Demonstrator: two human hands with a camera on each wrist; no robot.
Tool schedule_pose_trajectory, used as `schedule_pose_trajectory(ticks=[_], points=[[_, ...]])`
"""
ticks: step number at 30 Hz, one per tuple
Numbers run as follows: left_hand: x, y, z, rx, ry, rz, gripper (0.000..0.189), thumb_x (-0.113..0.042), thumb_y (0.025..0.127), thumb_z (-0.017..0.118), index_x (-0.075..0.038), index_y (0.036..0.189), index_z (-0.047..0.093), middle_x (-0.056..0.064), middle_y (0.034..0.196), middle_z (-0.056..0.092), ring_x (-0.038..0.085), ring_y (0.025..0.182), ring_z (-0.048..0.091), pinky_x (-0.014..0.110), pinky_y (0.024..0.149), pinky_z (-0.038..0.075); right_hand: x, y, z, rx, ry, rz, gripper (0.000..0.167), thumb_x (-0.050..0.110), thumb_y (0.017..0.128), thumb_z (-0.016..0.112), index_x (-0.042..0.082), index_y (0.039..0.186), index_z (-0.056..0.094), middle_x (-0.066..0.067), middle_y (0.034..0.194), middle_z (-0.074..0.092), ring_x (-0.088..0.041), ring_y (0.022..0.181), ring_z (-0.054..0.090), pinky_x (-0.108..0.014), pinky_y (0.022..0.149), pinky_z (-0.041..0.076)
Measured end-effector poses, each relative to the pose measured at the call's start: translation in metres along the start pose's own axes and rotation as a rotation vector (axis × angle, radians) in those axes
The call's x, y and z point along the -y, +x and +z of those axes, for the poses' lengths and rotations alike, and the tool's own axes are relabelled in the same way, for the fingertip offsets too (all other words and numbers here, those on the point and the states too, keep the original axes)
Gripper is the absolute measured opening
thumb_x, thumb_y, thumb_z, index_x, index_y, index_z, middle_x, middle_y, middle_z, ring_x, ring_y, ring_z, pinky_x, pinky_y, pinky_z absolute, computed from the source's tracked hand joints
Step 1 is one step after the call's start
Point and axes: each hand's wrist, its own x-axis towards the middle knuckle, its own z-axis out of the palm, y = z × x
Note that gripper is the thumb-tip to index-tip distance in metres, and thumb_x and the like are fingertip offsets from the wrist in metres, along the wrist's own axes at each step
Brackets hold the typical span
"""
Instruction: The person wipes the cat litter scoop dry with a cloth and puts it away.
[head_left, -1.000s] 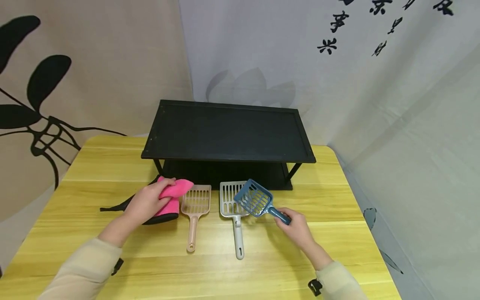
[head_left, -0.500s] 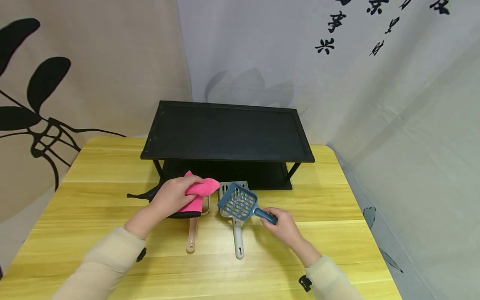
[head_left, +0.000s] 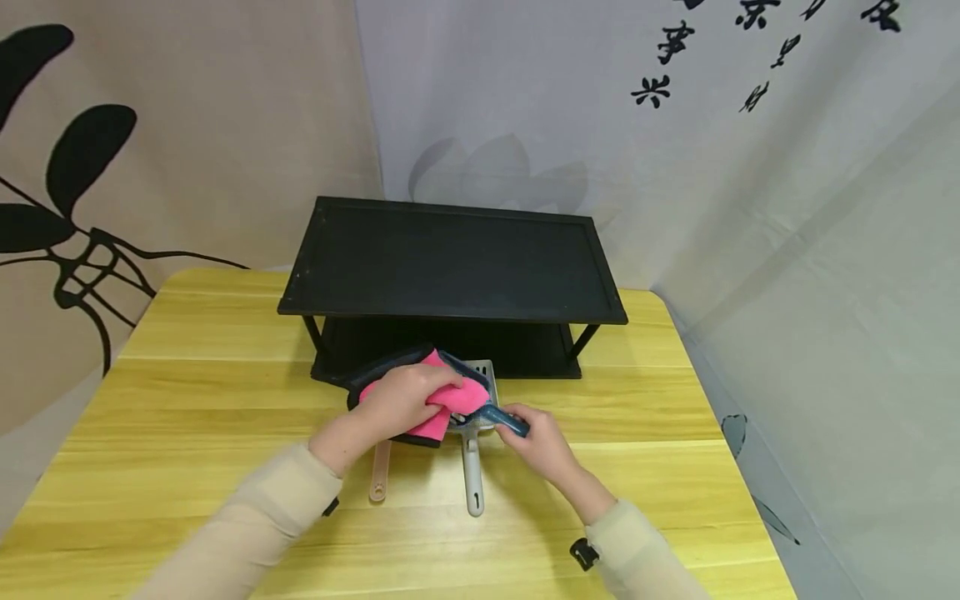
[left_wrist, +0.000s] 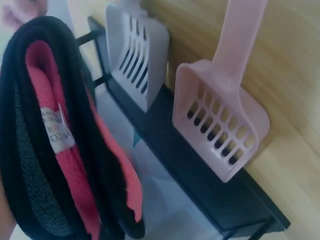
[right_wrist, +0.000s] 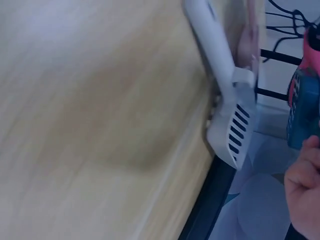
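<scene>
My left hand point(head_left: 405, 398) grips a folded pink and black cloth point(head_left: 463, 397). In the left wrist view the cloth shows its thick black edging and a white label inside the fold. My right hand point(head_left: 542, 448) holds the handle of a blue litter scoop point(head_left: 507, 419). The cloth overlaps the scoop's slotted head and hides most of it. Below them on the table lies a grey litter scoop point(head_left: 472, 479), its head partly covered in the head view. A pale pink litter scoop point(left_wrist: 220, 115) lies to its left, only its handle showing from above.
Behind the hands stands a black two-tier rack point(head_left: 457, 262), its lower shelf close to the scoop heads. The wooden table point(head_left: 637, 500) extends around everything. A printed fabric backdrop point(head_left: 270, 108) hangs behind the table.
My left hand has carried the cloth rightward, over the pink scoop and onto the blue scoop's head. The right hand has drawn the blue scoop leftward.
</scene>
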Motion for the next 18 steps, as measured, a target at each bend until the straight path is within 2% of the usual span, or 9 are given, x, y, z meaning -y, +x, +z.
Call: schedule_pose_trajectory(ticks=[4,7,11,14,18], points=[[-0.002,0.000,0.007,0.044,0.013,0.021,0.038,-0.018,0.078,0.076,-0.014,0.113,0.064,0.003,0.112,0.068,0.017,0.101,0.063,0.033,0.088,0.052,0.003,0.004,0.000,-0.044,0.036,0.004,0.019,0.011,0.084,0.068,0.000,0.099,0.068,-0.010,0.078,0.067,-0.005,0.060,0.049,-0.019,0.053,0.045],[-0.002,-0.001,0.008,0.087,-0.020,0.041,0.038,-0.024,0.083,0.070,-0.012,0.119,0.062,0.004,0.119,0.065,0.020,0.108,0.060,0.035,0.093,0.049,0.003,0.005,0.000,-0.059,0.063,0.021,0.018,0.009,0.084,0.068,-0.002,0.099,0.067,-0.012,0.080,0.068,-0.006,0.063,0.051,-0.019,0.056,0.047],[-0.002,-0.001,0.008,0.110,-0.060,0.061,0.035,-0.026,0.090,0.061,-0.011,0.121,0.062,0.005,0.126,0.061,0.022,0.117,0.057,0.037,0.098,0.045,0.004,0.006,0.001,-0.070,0.121,0.081,0.018,0.007,0.083,0.068,-0.003,0.098,0.067,-0.014,0.079,0.067,-0.006,0.062,0.052,-0.019,0.056,0.047],[0.000,-0.002,0.014,0.070,-0.044,0.056,0.030,-0.022,0.090,0.062,-0.012,0.117,0.065,0.006,0.122,0.064,0.022,0.115,0.058,0.037,0.097,0.047,0.006,0.008,0.001,-0.041,0.155,0.125,0.018,0.008,0.083,0.068,-0.003,0.097,0.068,-0.014,0.078,0.067,-0.006,0.060,0.051,-0.018,0.053,0.044],[0.004,-0.003,0.024,-0.025,-0.011,0.025,0.026,-0.017,0.085,0.068,-0.013,0.111,0.068,0.005,0.112,0.067,0.020,0.106,0.061,0.034,0.091,0.050,0.009,0.010,0.003,0.036,0.178,0.134,0.021,0.012,0.085,0.067,-0.003,0.099,0.068,-0.015,0.081,0.068,-0.006,0.059,0.049,-0.018,0.051,0.042]])
